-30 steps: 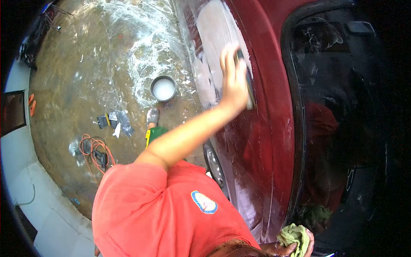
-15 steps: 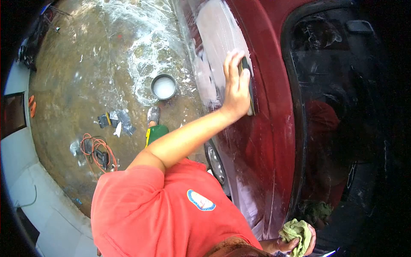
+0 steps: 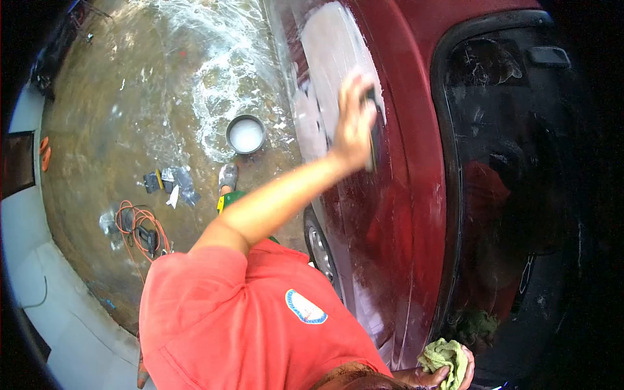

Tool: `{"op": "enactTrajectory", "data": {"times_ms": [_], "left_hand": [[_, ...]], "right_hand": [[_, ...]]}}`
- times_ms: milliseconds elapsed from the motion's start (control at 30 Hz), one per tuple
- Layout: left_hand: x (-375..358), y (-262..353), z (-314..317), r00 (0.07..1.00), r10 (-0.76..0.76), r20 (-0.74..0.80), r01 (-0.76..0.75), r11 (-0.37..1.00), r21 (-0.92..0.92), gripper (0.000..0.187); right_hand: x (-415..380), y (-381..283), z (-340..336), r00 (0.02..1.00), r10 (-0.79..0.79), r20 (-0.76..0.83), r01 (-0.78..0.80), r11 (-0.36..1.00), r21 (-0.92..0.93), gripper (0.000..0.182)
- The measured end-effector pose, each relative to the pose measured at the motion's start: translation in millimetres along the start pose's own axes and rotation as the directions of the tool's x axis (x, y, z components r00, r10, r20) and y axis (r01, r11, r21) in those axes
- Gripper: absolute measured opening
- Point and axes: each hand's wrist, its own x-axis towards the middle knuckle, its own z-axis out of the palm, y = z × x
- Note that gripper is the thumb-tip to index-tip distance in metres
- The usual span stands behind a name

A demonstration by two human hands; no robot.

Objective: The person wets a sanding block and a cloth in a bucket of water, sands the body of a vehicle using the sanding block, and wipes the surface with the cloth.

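My left hand (image 3: 354,127), smeared by motion, is closed on a long, narrow, dark sanding block (image 3: 374,140). It lies against the side of a dark red car (image 3: 396,227), at the edge of a pale, wet filler patch (image 3: 331,45). The block's face against the panel is hidden. At the bottom right, my right hand (image 3: 467,369) grips a crumpled yellow-green cloth (image 3: 443,359). The cloth is close to the car's dark window (image 3: 520,195) and covers part of the fingers.
A round bucket (image 3: 229,137) of whitish liquid stands on the wet, white-streaked floor (image 3: 130,97). Scrapers and scraps (image 3: 172,183) lie nearby, beside a coiled orange cord (image 3: 133,218) and dark power tool (image 3: 148,240). Orange slippers (image 3: 45,155) lie by the wall.
My left hand and the sanding block have shifted slightly left along the panel. My right hand still holds the cloth, slightly lower and to the left.
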Motion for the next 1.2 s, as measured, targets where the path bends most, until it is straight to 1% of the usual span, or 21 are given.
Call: {"op": "enactTrajectory", "data": {"times_ms": [100, 133, 167, 233, 267, 300, 367, 433, 500, 533, 567, 600, 633, 700, 767, 833, 900, 933, 1000, 1067, 1200], "left_hand": [[118, -82, -16, 0.997, 0.075, -0.032, -0.072, 0.994, 0.087, 0.037], [153, -119, -17, 0.994, -0.057, -0.089, 0.066, 0.993, 0.103, 0.036], [173, -157, -22, 0.991, -0.115, -0.069, 0.104, 0.985, -0.141, 0.044], [148, -116, -24, 0.995, -0.097, -0.021, 0.099, 0.987, 0.126, 0.038], [119, -106, -20, 0.996, 0.083, -0.02, -0.08, 0.991, 0.103, 0.041], [72, -75, -17, 0.999, -0.032, -0.003, 0.032, 0.999, -0.036, 0.044], [-23, -19, -7, 0.995, -0.095, 0.042, 0.098, 0.992, -0.076, 0.046], [-57, -15, -11, 0.997, -0.007, 0.08, -0.001, 0.996, 0.094, 0.056], [-9, -30, -9, 0.976, -0.216, -0.029, 0.209, 0.963, -0.168, 0.051], [24, -74, -16, 0.997, -0.059, -0.055, 0.061, 0.998, 0.032, 0.047], [59, -104, -23, 0.987, -0.138, -0.08, 0.129, 0.986, -0.103, 0.044], [93, -139, -34, 0.927, -0.376, -0.016, 0.358, 0.896, -0.264, 0.043], [115, -157, -41, 0.921, -0.384, -0.064, 0.368, 0.913, -0.177, 0.044], [113, -166, -39, 0.924, -0.377, -0.067, 0.353, 0.906, -0.234, 0.047], [51, -123, -26, 0.974, -0.207, -0.09, 0.207, 0.978, -0.014, 0.05], [-28, -49, -14, 0.967, -0.252, -0.041, 0.246, 0.962, -0.122, 0.054], [-64, -51, -14, 0.98, -0.198, -0.022, 0.198, 0.98, -0.018, 0.055], [-46, -56, -14, 0.975, -0.213, -0.065, 0.206, 0.973, -0.109, 0.055], [-29, -105, -15, 0.974, -0.217, -0.07, 0.209, 0.972, -0.112, 0.054], [103, -238, -45, 0.955, -0.274, -0.113, 0.262, 0.959, -0.109, 0.054], [64, -226, -44, 0.976, -0.192, -0.107, 0.188, 0.981, -0.04, 0.055]], "right_hand": [[-8, 6, -3, 1.0, -0.003, 0.002, 0.003, 1.0, 0.016, 0.061], [-10, 8, -6, 1.0, -0.006, 0.006, 0.006, 1.0, 0.022, 0.061], [-12, 11, -10, 1.0, -0.011, 0.01, 0.011, 0.999, 0.03, 0.061], [-15, 19, -8, 1.0, -0.022, 0.003, 0.022, 0.998, 0.056, 0.061], [-16, 19, -6, 1.0, -0.021, 0.004, 0.021, 0.997, 0.069, 0.061], [-16, 19, -5, 1.0, -0.022, 0.008, 0.022, 0.996, 0.082, 0.061], [-14, 21, -4, 0.999, -0.025, 0.022, 0.022, 0.995, 0.101, 0.062], [-12, 23, -5, 0.999, -0.031, 0.031, 0.027, 0.993, 0.111, 0.062], [-12, 26, -6, 0.999, -0.035, 0.038, 0.03, 0.992, 0.119, 0.063], [-13, 26, -6, 0.999, -0.034, 0.037, 0.029, 0.992, 0.121, 0.063], [-16, 26, -8, 0.999, -0.031, 0.038, 0.026, 0.992, 0.124, 0.063], [-19, 25, -11, 0.999, -0.029, 0.042, 0.023, 0.991, 0.129, 0.063], [-20, 24, -14, 0.998, -0.029, 0.049, 0.022, 0.991, 0.136, 0.064], [-21, 25, -16, 0.998, -0.035, 0.055, 0.026, 0.988, 0.152, 0.064], [-21, 25, -12, 0.998, -0.039, 0.056, 0.029, 0.985, 0.173, 0.065], [-18, 25, -5, 0.997, -0.045, 0.068, 0.031, 0.98, 0.197, 0.065], [-12, 28, 1, 0.994, -0.058, 0.087, 0.038, 0.976, 0.213, 0.066], [-10, 25, 1, 0.994, -0.06, 0.096, 0.038, 0.976, 0.217, 0.066], [-7, 24, 0, 0.992, -0.069, 0.102, 0.045, 0.974, 0.221, 0.067], [-7, 22, -3, 0.991, -0.07, 0.111, 0.043, 0.972, 0.229, 0.068], [-8, 10, -13, 0.99, -0.059, 0.127, 0.024, 0.965, 0.262, 0.069]]}}
